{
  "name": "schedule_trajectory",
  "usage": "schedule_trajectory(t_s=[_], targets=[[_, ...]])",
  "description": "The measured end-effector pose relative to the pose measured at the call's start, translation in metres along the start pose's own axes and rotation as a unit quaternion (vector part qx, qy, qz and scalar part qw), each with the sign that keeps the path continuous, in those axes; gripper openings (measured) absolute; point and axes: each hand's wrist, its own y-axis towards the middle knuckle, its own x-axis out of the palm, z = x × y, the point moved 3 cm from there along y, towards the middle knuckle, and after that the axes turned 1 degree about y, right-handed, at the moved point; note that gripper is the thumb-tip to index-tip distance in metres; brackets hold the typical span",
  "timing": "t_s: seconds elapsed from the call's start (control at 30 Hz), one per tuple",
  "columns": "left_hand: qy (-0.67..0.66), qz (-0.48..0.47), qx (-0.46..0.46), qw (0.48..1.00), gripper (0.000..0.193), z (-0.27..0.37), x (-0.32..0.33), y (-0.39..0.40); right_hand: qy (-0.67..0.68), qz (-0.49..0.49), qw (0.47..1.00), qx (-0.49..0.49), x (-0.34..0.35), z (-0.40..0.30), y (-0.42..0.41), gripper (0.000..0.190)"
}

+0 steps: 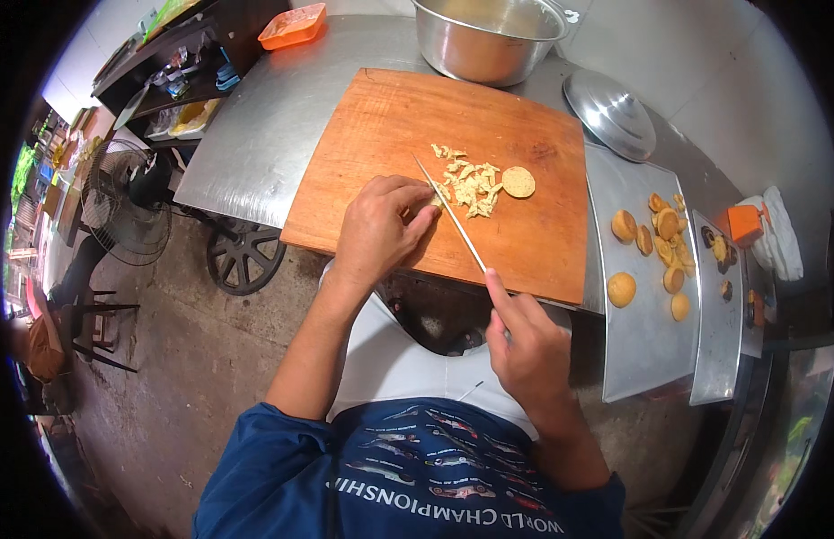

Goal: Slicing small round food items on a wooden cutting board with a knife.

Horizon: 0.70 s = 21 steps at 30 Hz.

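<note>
A wooden cutting board [390, 128] lies on the metal table, its near edge by my lap. My right hand [530, 340] grips a knife [454, 219], the blade slanting up and left over the board. Beside the blade, the bent fingers and thumb of my left hand [390, 219] press a small pale piece of food, mostly hidden under them. Torn or cut pale yellow pieces [474, 185] lie in a loose heap just beyond the blade. A round flat pale disc [519, 182] touches the heap's right side.
A large metal pot [491, 40] and a domed lid [609, 114] stand behind the board. At right, a metal tray [643, 354] holds several round browned buns [621, 290], with a narrower tray [717, 337] beside it. An orange plastic basket [292, 27] sits back left; a fan [126, 202] stands left.
</note>
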Motion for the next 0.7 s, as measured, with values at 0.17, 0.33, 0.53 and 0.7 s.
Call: schedule_trajectory(t_s=[0.17, 0.33, 0.53, 0.7], targets=[[0.003, 0.000, 0.011, 1.000, 0.025, 0.001, -0.002, 0.000, -0.012, 0.000, 1.000, 0.014, 0.012, 0.006, 0.017, 0.064], [0.008, 0.017, 0.029, 0.999, 0.025, 0.001, -0.001, -0.003, 0.029, 0.012, 0.999, 0.024, 0.009, 0.009, 0.020, 0.061], [0.017, 0.013, -0.003, 1.000, 0.025, 0.002, -0.001, -0.004, 0.064, 0.019, 0.998, -0.002, -0.017, -0.003, 0.001, 0.062], [0.004, 0.022, 0.002, 1.000, 0.022, 0.002, -0.001, -0.005, 0.037, 0.028, 0.999, -0.020, -0.018, -0.005, -0.005, 0.064]])
